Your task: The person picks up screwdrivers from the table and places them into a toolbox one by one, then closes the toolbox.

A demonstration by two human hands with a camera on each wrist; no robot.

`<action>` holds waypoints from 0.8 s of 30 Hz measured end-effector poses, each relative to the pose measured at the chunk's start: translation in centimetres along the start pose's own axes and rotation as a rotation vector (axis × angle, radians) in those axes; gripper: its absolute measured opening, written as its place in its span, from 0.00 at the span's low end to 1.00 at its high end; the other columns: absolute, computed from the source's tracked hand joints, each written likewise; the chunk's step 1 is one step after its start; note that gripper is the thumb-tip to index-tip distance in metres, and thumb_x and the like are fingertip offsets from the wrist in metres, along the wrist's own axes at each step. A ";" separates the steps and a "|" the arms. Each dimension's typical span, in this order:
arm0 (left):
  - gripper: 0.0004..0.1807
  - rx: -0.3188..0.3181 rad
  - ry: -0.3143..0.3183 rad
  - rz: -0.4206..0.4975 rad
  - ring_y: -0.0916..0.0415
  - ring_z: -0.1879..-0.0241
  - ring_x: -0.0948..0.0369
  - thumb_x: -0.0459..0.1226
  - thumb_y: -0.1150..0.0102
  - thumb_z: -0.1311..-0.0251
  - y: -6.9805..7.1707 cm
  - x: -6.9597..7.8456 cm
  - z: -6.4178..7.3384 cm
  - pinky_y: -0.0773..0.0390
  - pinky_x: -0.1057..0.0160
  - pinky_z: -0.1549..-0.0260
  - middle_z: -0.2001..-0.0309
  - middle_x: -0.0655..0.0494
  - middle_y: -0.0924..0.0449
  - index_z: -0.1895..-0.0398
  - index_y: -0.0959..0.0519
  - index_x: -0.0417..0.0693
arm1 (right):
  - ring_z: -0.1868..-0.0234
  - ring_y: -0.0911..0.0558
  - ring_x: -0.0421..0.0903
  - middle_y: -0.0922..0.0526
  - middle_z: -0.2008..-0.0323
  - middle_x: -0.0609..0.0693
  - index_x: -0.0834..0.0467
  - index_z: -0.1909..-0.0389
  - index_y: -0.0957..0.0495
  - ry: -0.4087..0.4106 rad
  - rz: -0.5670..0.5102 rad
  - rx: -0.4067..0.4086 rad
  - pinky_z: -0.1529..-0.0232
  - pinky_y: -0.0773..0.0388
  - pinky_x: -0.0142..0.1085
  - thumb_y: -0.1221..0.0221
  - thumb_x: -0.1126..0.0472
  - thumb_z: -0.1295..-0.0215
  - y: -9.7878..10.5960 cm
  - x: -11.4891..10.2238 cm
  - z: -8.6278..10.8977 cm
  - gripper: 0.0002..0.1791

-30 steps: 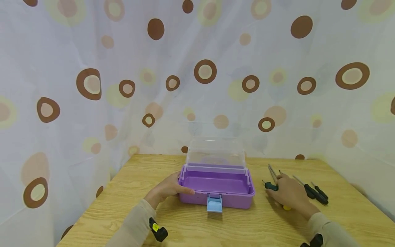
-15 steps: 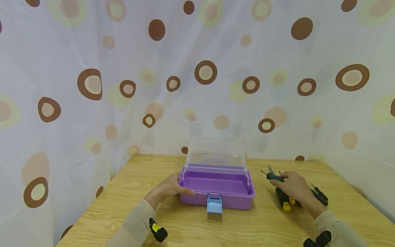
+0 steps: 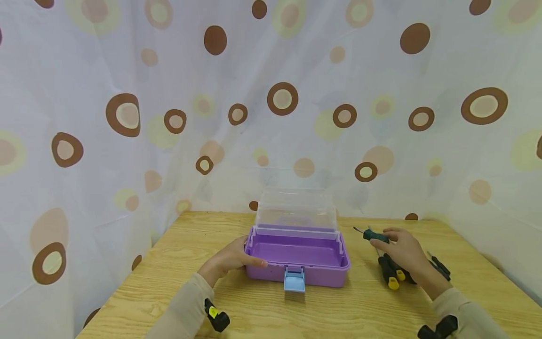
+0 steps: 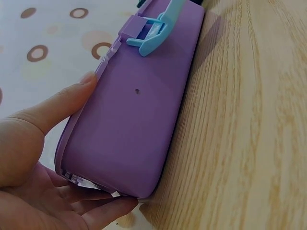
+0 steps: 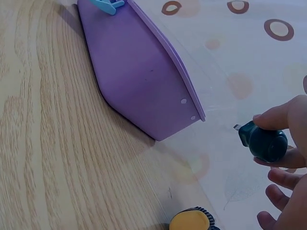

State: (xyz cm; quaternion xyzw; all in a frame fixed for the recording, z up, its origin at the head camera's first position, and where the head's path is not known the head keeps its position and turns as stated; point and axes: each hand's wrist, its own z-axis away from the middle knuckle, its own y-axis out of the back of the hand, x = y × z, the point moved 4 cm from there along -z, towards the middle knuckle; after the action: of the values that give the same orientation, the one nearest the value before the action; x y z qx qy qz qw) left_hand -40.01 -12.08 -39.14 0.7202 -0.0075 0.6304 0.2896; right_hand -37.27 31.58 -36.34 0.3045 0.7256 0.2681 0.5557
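Observation:
A purple toolbox (image 3: 296,276) stands mid-table with its clear lid (image 3: 296,207) raised at the back and its inside bare. At its front hangs a light blue latch (image 3: 294,281). My left hand (image 3: 233,258) grips the box's left end, thumb on the front rim and fingers against the side, as the left wrist view shows. To the right of the box, my right hand (image 3: 406,254) pinches a stubby screwdriver (image 5: 267,143) by its dark green handle, between thumb and fingertips. Its short shaft points left toward the box, and the handle is raised above the table.
Below the right hand lie tools with black and yellow handles (image 3: 388,273), partly covered by it. A small black-handled screwdriver (image 3: 440,264) lies farther right. The wooden table (image 3: 254,315) ends at a dotted curtain (image 3: 296,141) behind.
My right hand has picked the green screwdriver up off the table and shifted slightly, uncovering the black and yellow handles. The left hand and the box have stayed in place.

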 end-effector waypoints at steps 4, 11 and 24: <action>0.55 -0.004 -0.005 0.004 0.27 0.37 0.46 0.43 0.20 0.48 0.0 0.0 0.0 0.35 0.40 0.33 0.33 0.40 0.27 0.21 0.42 0.38 | 0.33 0.37 0.75 0.39 0.29 0.75 0.78 0.32 0.34 0.002 -0.062 -0.011 0.41 0.30 0.68 0.41 0.42 0.25 0.0 -0.4 0.0 0.43; 0.55 0.003 0.006 -0.003 0.28 0.37 0.47 0.43 0.20 0.48 0.0 -0.1 0.0 0.35 0.40 0.33 0.32 0.41 0.28 0.21 0.42 0.39 | 0.31 0.40 0.75 0.44 0.27 0.75 0.78 0.29 0.38 -0.025 -0.143 -0.071 0.37 0.35 0.68 0.42 0.44 0.23 -0.1 -1.0 -0.2 0.43; 0.55 -0.018 -0.006 0.002 0.27 0.38 0.47 0.43 0.20 0.47 0.0 0.0 0.0 0.35 0.40 0.33 0.33 0.41 0.27 0.21 0.42 0.39 | 0.26 0.47 0.74 0.47 0.24 0.71 0.74 0.28 0.37 -0.002 -0.325 -0.180 0.34 0.43 0.71 0.37 0.47 0.26 -2.4 -3.7 -0.7 0.41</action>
State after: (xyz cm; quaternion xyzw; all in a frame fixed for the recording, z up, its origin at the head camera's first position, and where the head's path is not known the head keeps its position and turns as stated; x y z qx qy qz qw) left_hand -39.98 -12.11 -39.10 0.7194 -0.0147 0.6284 0.2955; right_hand -37.59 27.19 -35.52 0.1325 0.7378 0.2387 0.6173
